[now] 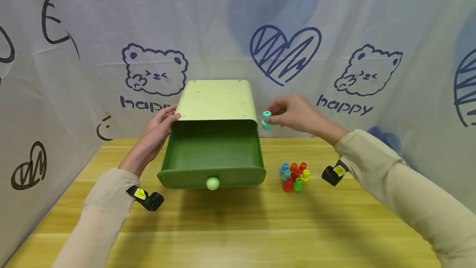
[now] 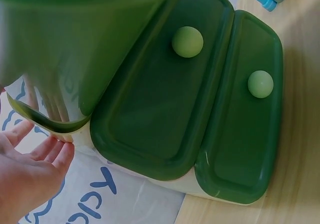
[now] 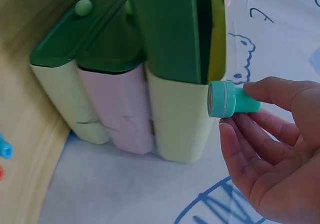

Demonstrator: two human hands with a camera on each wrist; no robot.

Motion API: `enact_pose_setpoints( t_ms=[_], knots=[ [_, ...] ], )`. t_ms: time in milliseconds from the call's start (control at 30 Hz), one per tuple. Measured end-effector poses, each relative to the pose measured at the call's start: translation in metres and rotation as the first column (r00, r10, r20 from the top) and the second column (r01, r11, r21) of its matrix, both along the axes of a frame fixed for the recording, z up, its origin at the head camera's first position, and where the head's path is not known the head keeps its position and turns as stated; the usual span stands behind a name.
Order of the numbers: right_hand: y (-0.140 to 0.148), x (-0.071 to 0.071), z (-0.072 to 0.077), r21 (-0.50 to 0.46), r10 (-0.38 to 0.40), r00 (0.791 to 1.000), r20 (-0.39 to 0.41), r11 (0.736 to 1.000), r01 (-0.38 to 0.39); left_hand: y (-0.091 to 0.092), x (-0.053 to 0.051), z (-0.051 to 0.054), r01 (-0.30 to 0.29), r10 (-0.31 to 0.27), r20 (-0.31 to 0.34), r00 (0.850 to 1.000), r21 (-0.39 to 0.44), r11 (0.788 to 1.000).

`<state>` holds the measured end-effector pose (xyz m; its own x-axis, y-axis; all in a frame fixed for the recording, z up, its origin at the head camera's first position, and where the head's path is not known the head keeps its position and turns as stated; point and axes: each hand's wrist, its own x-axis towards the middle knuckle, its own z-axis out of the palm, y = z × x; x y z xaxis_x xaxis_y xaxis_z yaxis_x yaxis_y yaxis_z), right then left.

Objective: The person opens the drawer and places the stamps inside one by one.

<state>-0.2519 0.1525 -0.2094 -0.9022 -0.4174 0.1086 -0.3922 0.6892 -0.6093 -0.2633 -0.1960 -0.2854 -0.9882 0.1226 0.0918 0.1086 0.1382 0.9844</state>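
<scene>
A small turquoise toy stamp (image 1: pixel 266 124) is pinched between the thumb and fingers of my right hand (image 1: pixel 297 113), raised just right of the cabinet. In the right wrist view the stamp (image 3: pixel 222 98) lies sideways, its wide end pointing toward the cabinet. A cream-topped drawer cabinet (image 1: pixel 217 98) stands in the middle, its green top drawer (image 1: pixel 212 177) pulled out, with no contents visible inside. My left hand (image 1: pixel 152 135) rests against the cabinet's upper left side. In the left wrist view its fingers (image 2: pixel 62 156) lie loosely along the edge.
Several coloured stamps (image 1: pixel 296 173) stand grouped on the wooden table (image 1: pixel 241 235), right of the open drawer. Below it, two closed green drawers (image 2: pixel 150 93) with round knobs show in the left wrist view. A printed white curtain (image 1: pixel 219 24) hangs behind.
</scene>
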Motion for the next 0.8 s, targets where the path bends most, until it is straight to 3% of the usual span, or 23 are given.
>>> enact_pose_setpoints(
  t_ms=[233, 400, 800],
  knots=[
    [-0.026, -0.006, 0.017, -0.007, 0.060, 0.998, -0.006, 0.998, -0.060, -0.001, 0.000, 0.000, 0.000, 0.001, -0.011, 1.000, 0.009, 1.000],
    [-0.051, -0.012, 0.025, -0.002, 0.147, 0.989, -0.003, 0.989, -0.147, -0.003, 0.002, 0.002, -0.002, 0.002, -0.014, 1.000, 0.015, 1.000],
    [-0.101, -0.015, 0.022, 0.071, 0.297, 0.952, 0.073, 0.951, -0.302, 0.000, 0.002, -0.001, 0.005, -0.005, -0.010, 1.000, 0.018, 1.000]
  ],
)
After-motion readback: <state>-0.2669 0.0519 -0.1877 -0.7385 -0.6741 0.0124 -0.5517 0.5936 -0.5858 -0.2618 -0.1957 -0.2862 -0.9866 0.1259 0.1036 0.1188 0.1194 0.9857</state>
